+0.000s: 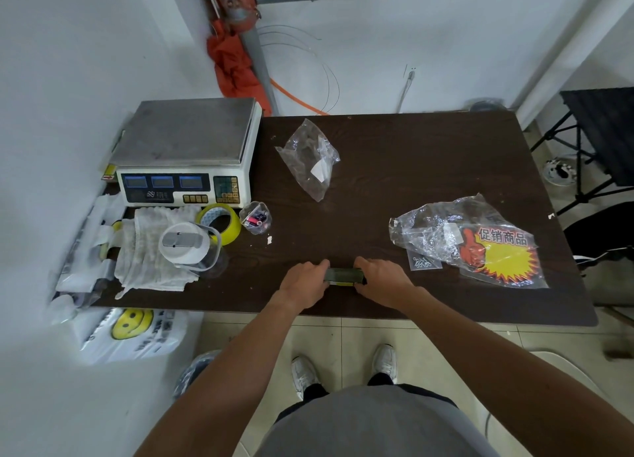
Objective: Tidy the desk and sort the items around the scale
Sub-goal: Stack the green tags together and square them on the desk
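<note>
Head view: dark desk point(429, 154); white walls point(51, 62).

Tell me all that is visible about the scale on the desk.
The scale is a white electronic price scale, plastic by its look. A flat grey metal pan on top is bare and looks scuffed. The front panel slopes toward the person and has three blue displays, dark with no digits readable, and a keypad at its right. It stands upright at the desk's far left corner near the wall. A white cloth and a yellow tape roll lie just in front.
</note>
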### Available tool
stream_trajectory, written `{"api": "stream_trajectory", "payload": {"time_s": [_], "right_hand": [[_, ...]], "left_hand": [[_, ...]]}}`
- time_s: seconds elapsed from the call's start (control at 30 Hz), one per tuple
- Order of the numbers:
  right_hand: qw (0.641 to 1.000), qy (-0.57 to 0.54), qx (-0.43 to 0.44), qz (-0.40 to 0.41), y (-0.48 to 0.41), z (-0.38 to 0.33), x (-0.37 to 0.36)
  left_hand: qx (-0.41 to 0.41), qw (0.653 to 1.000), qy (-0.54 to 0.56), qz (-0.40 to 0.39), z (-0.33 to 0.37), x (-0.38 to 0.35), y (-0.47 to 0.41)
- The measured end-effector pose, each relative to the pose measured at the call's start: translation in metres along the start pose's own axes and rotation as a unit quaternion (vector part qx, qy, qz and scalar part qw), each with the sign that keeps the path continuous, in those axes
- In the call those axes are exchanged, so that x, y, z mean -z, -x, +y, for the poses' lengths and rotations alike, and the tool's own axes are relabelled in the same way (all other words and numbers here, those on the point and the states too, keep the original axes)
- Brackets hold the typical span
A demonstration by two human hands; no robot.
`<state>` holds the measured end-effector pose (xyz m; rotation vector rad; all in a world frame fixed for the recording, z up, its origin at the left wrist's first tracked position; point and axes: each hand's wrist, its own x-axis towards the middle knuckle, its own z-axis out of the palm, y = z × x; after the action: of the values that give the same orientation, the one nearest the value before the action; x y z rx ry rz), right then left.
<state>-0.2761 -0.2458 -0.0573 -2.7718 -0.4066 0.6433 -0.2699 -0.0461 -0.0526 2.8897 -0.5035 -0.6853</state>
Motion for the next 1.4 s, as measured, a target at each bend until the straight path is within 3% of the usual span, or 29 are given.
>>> {"api": "stream_trajectory", "payload": {"time_s": [0.3, 0.87, 1.17, 1.27, 1.33, 1.4], "right_hand": [[0.992, -0.093, -0.060, -0.055, -0.004, -0.010, 0.000], [0.988, -0.136, -0.072, -0.017, -0.007, -0.014, -0.004], [0.979, -0.175, -0.097, -0.049, -0.010, -0.010, -0.005], [0.973, -0.207, -0.098, -0.041, -0.013, -0.009, -0.003], [0.969, -0.224, -0.101, -0.032, -0.014, -0.005, 0.002], [0.968, -0.229, -0.096, -0.026, -0.013, -0.001, 0.006]], "left_hand": [[0.013, 0.999, 0.012, 0.031, 0.005, -0.004, 0.000], [-0.007, 1.000, -0.023, 0.017, 0.001, -0.002, 0.003], [0.010, 1.000, -0.002, 0.005, 0.000, 0.000, 0.005], [0.040, 0.994, 0.097, -0.043, -0.010, 0.006, 0.003], [0.085, 0.962, 0.242, -0.090, -0.018, 0.009, 0.001], [0.124, 0.930, 0.333, -0.089, -0.023, 0.014, 0.003]]}}
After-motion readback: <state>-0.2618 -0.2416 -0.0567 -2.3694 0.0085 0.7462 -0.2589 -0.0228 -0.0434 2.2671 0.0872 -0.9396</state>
